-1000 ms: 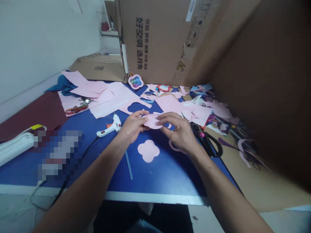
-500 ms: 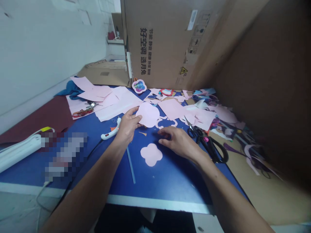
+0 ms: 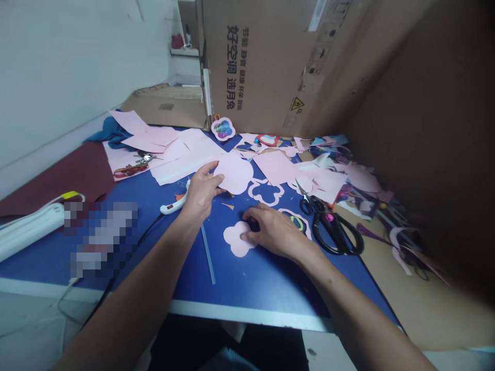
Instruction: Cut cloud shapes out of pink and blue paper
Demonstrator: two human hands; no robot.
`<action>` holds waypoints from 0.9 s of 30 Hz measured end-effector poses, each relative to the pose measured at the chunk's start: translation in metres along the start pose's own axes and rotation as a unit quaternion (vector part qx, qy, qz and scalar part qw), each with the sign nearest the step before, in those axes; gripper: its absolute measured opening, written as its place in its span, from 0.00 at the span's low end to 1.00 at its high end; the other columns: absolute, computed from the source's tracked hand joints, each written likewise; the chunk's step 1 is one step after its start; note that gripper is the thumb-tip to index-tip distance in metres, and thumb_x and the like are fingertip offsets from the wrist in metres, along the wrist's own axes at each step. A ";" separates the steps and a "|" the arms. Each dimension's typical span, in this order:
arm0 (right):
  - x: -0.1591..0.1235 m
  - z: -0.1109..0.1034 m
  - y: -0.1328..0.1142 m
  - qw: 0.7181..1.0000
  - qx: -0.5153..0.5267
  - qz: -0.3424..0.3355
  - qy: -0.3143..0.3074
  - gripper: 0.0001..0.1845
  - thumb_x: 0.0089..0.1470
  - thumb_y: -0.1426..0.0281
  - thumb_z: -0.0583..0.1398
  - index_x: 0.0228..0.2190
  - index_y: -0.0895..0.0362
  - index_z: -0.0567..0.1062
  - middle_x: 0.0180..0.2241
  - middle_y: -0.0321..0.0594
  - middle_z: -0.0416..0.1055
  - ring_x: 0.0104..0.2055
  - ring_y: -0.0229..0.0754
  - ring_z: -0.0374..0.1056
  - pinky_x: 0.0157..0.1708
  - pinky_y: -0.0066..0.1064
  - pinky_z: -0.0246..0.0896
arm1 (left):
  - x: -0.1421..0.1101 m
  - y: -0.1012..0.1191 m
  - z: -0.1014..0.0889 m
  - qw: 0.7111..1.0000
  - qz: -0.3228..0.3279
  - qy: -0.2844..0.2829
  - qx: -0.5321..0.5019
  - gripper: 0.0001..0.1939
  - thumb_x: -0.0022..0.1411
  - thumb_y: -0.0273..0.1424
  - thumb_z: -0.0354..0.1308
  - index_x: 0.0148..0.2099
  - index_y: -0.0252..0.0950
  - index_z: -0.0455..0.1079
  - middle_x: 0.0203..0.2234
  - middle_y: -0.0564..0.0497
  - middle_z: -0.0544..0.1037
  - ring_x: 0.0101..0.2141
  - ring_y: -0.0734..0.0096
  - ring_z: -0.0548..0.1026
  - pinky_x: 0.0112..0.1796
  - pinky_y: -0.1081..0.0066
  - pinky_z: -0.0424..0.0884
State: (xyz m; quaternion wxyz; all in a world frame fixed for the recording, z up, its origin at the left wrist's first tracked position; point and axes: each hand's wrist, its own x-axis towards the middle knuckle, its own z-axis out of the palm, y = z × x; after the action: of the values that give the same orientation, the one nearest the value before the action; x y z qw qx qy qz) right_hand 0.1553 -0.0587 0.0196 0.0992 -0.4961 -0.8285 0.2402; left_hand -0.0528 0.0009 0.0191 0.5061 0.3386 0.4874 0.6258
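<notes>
My left hand (image 3: pixel 203 190) is closed on the edge of a large pink paper flower cutout (image 3: pixel 234 174), lifted above the table. Below it, a smaller four-petalled pink paper cutout (image 3: pixel 235 239) lies flat on the blue tabletop. My right hand (image 3: pixel 270 229) reaches over this smaller piece's right side, thumb at its edge, with thumb and forefinger apart. Beyond the right hand lies a pink scalloped paper frame (image 3: pixel 266 192). Another pink outline (image 3: pixel 305 221), with a yellow-green piece inside, is partly hidden behind that hand.
Black-handled scissors (image 3: pixel 336 234) lie right of my right hand. A white glue gun (image 3: pixel 174 206) rests left of my left hand. Pink paper sheets (image 3: pixel 193 152) and scraps cover the back. A finished-looking flower ornament (image 3: pixel 223 129) leans near a large cardboard box (image 3: pixel 270 67).
My right hand has moved left and down onto the smaller cutout's edge, uncovering the outline with the yellow-green piece. My left hand keeps hold of the large cutout. The view has shifted slightly.
</notes>
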 end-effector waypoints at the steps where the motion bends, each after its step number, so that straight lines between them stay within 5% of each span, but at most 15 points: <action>1: 0.000 0.000 -0.002 1.000 -0.001 0.007 0.001 0.18 0.56 0.64 0.73 0.48 0.52 0.81 0.46 0.41 0.77 0.43 0.46 0.74 0.36 0.33 0.57 | 0.001 0.001 -0.001 1.000 0.004 0.004 -0.004 0.23 0.59 0.21 0.65 0.57 0.37 0.77 0.38 0.44 0.84 0.38 0.59 0.84 0.35 0.68 0.80; 10: 0.000 0.000 -0.008 0.999 0.019 0.039 -0.003 0.12 0.55 0.65 0.72 0.41 0.52 0.80 0.44 0.40 0.77 0.41 0.44 0.72 0.35 0.32 0.53 | 0.014 0.008 -0.014 0.997 0.037 0.058 -0.021 0.28 0.55 0.20 0.66 0.59 0.36 0.75 0.38 0.46 0.84 0.37 0.63 0.83 0.36 0.68 0.81; 27: 0.001 -0.003 -0.013 0.998 0.027 0.049 -0.015 0.13 0.54 0.66 0.71 0.42 0.52 0.81 0.43 0.41 0.79 0.40 0.44 0.71 0.34 0.33 0.54 | 0.014 0.011 -0.013 0.997 0.034 0.067 -0.020 0.24 0.58 0.18 0.65 0.57 0.35 0.76 0.39 0.44 0.84 0.35 0.63 0.84 0.38 0.66 0.84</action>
State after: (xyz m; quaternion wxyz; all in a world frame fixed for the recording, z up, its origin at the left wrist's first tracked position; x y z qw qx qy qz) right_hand 0.1467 -0.0622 0.0285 0.0880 -0.5295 -0.7977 0.2750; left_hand -0.0719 0.0109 0.0243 0.4573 0.3019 0.4962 0.6734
